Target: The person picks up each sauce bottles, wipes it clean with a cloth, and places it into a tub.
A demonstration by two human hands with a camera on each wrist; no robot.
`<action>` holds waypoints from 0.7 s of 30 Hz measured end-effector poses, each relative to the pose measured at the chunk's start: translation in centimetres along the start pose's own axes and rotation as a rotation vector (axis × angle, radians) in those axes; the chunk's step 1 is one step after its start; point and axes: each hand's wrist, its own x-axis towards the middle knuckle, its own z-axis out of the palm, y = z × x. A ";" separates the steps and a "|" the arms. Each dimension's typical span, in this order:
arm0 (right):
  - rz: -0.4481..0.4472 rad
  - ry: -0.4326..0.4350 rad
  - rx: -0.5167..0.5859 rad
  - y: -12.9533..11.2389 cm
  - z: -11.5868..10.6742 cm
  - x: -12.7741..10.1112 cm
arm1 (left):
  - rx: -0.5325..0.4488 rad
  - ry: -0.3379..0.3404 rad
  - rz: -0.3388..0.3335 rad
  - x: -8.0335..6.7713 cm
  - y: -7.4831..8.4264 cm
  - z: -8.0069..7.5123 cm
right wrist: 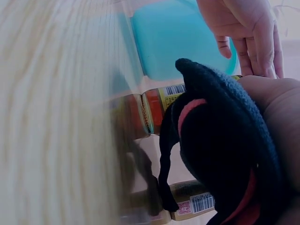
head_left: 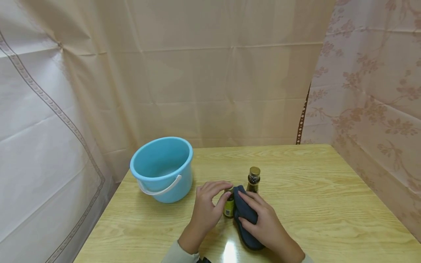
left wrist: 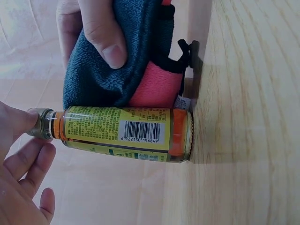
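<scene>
A small glass bottle [left wrist: 108, 131] with a yellow-green label and gold cap stands upright on the table. My left hand [head_left: 208, 204] pinches its cap between thumb and fingers, as the left wrist view shows. In my right hand [head_left: 267, 223] is a folded dark blue plush cloth [head_left: 246, 212], pink inside with black edging. The cloth lies against the bottle's right side, and its lower end hangs down toward me. Just behind the right hand stands a taller dark bottle [head_left: 253, 179] with a gold cap, its lower part hidden.
A light blue bucket [head_left: 174, 186] with a white handle stands to the left on the wooden table [head_left: 312, 190]. Curtain-like cloths [head_left: 213, 91] hang behind the table and at both sides.
</scene>
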 end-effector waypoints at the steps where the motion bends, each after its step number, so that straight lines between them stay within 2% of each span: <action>1: 0.006 -0.006 0.000 0.0 0.0 0.0 | 0.000 0.000 -0.001 0.0 0.0 0.0; 12: 0.111 -0.107 0.000 0.3 0.0 0.0 | -0.008 -0.004 -0.006 0.0 0.0 0.0; 21: 0.134 -0.151 -0.011 0.5 0.2 0.0 | -0.017 0.023 -0.042 -0.2 -0.1 0.2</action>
